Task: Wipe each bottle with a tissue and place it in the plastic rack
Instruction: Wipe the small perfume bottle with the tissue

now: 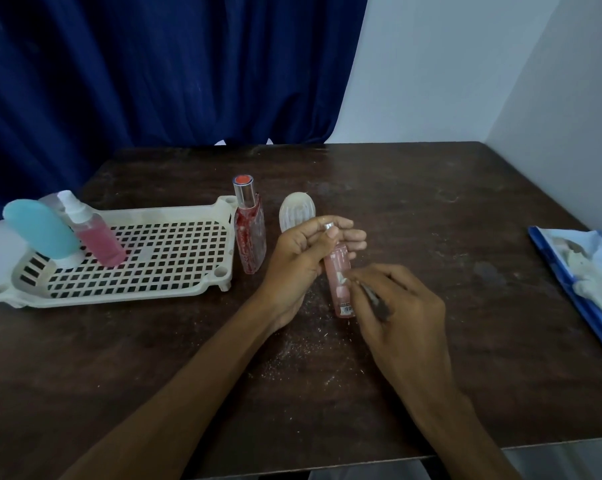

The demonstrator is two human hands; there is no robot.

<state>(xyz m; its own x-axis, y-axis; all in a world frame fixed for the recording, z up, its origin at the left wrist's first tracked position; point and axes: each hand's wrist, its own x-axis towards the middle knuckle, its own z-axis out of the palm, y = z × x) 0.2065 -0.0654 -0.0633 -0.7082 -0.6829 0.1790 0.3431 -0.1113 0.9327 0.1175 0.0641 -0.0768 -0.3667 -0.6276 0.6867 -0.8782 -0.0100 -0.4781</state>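
**Pink bottle gripped at the cap end, right hand working at its lower half**

Pink bottle (pixel 339 271) sits between both hands, near the middle of the dark wooden table (pixel 431 202), tilted slightly with its silver cap (pixel 328 225) uppermost. The left hand (pixel 303 258) grips the top: fingers curl round behind the neck and the thumb presses just below the cap. The body extends down out of this grip. The right hand (pixel 407 306), fingers curled, pinches a dark slim item (pixel 375 301), too blurred to identify, against the bottle's lower right side.

The plastic rack (pixel 154 213) lies well to the left, holding a blue bottle (pixel 40 226) and a pink spray bottle (pixel 97 237). A red bottle (pixel 249 233) stands just beside the rack's right end.
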